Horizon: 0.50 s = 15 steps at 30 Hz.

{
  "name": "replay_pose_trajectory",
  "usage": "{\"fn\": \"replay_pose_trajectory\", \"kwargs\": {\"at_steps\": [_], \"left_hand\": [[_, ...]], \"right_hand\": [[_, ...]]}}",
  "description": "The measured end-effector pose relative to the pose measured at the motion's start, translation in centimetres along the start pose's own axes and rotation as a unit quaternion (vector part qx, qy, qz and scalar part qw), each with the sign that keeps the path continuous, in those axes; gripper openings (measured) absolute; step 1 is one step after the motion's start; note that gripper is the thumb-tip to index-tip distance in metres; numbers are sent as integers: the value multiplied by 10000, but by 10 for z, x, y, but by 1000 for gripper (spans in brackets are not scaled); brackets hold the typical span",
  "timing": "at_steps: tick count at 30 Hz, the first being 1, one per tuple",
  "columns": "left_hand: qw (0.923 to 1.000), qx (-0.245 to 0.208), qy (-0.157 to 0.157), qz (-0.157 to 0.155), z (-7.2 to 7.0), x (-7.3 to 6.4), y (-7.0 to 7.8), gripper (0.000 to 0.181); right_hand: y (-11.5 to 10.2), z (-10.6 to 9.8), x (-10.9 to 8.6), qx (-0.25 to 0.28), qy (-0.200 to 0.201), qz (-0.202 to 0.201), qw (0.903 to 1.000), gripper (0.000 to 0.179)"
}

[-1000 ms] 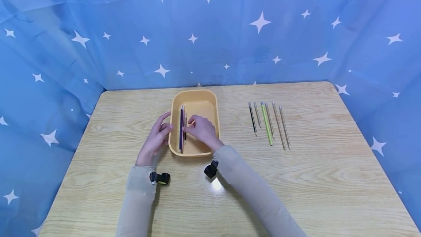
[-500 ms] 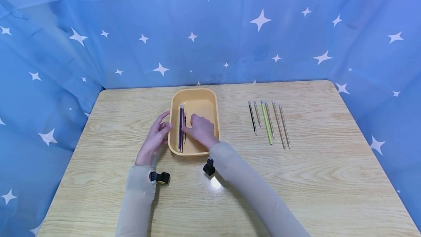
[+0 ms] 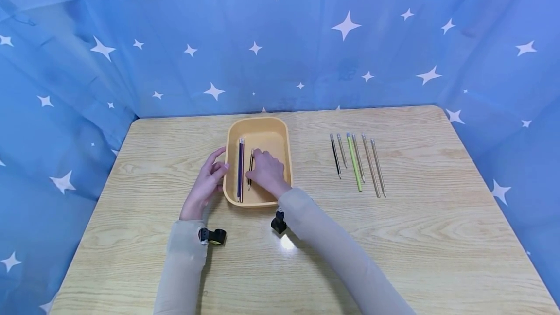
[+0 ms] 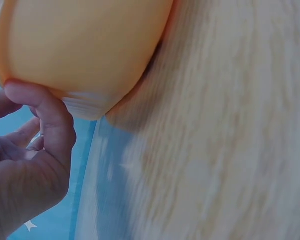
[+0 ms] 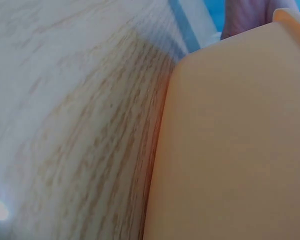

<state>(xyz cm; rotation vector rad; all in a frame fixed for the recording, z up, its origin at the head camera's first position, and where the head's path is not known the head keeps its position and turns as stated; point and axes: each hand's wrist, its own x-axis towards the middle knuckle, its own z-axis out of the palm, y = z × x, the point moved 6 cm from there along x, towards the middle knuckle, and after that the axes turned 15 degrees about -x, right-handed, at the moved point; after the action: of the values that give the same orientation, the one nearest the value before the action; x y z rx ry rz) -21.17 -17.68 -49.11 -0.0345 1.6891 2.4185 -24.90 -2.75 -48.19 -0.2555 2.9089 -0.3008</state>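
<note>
In the head view my left hand (image 3: 207, 183) holds the left rim of a pale orange tray (image 3: 258, 204), with its bent thumb (image 4: 52, 117) at the rim in the left wrist view. My right hand (image 3: 268, 173) is inside the tray, thumb and fingers around a short dark pencil (image 3: 251, 164). The hand covers part of that pencil's right side. Left of it, long dark purple-striped pencils (image 3: 240, 174) lie side by side along the tray's left wall. The right wrist view shows the tray wall (image 5: 230, 140) but hides the fingers of this hand.
To the right of the tray, several pencils lie in a loose row on the wooden table (image 3: 415, 227): a black one (image 3: 335, 155), a green one (image 3: 354, 162) and brownish ones (image 3: 371, 165). A blue star-patterned curtain (image 3: 306, 62) hangs behind and at both sides.
My right hand has drawn the short dark pencil slightly right, opening a gap between it and the long striped pencils. My left hand stays at the tray's left rim.
</note>
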Motion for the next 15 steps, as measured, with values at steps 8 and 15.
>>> {"fn": "replay_pose_trajectory", "kwargs": {"at_steps": [8,15], "left_hand": [[9996,73,235,-167,-1,1,-1,51],[9995,2,257,-195,-1,1,-1,51]], "right_hand": [[2,-2,-1,134,-14,16,9999,53],[5,-4,-1,226,52,133,9996,46]]}}
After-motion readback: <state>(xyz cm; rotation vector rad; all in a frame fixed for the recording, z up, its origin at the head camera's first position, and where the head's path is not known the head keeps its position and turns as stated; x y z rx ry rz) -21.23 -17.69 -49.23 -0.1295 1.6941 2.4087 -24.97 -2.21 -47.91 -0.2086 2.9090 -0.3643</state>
